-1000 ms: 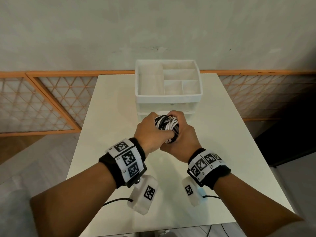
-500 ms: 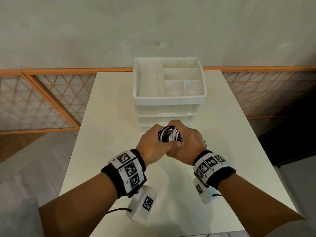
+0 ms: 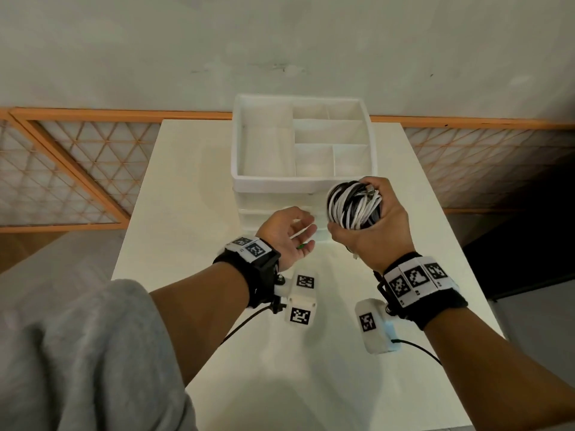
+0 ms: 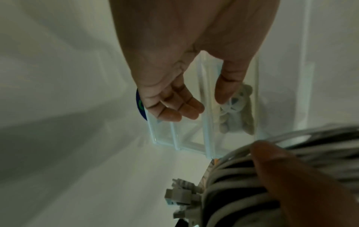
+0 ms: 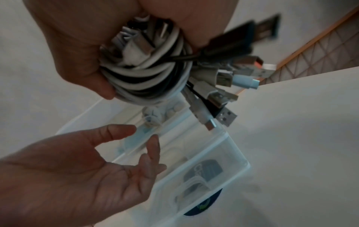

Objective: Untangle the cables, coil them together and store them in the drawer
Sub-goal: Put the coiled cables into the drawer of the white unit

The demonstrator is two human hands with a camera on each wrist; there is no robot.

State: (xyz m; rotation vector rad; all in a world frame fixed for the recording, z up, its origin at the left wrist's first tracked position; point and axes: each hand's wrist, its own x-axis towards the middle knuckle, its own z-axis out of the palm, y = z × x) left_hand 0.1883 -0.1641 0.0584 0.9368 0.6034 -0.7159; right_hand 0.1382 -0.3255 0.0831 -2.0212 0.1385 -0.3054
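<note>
My right hand (image 3: 370,222) grips a coil of black and white cables (image 3: 353,206), lifted in front of the drawer unit's right side. The coil (image 5: 147,76) shows several plugs (image 5: 223,98) sticking out of it in the right wrist view. My left hand (image 3: 292,231) is open, palm up, just in front of the white drawer unit (image 3: 270,181), holding nothing. Its fingers (image 4: 174,109) hover near the translucent drawer fronts (image 4: 194,135). The drawers appear closed. The coil (image 4: 242,181) also fills the lower right of the left wrist view.
The drawer unit stands at the back middle of a white table (image 3: 186,188); its top tray (image 3: 264,157) has several compartments. Small items show through the translucent drawers (image 5: 194,176). A wall and an orange lattice panel (image 3: 62,169) lie behind. Dark space lies right of the table.
Both hands held the coil together before. Now the left hand has let go and opened toward the drawers, and the right hand has lifted the coil up and to the right.
</note>
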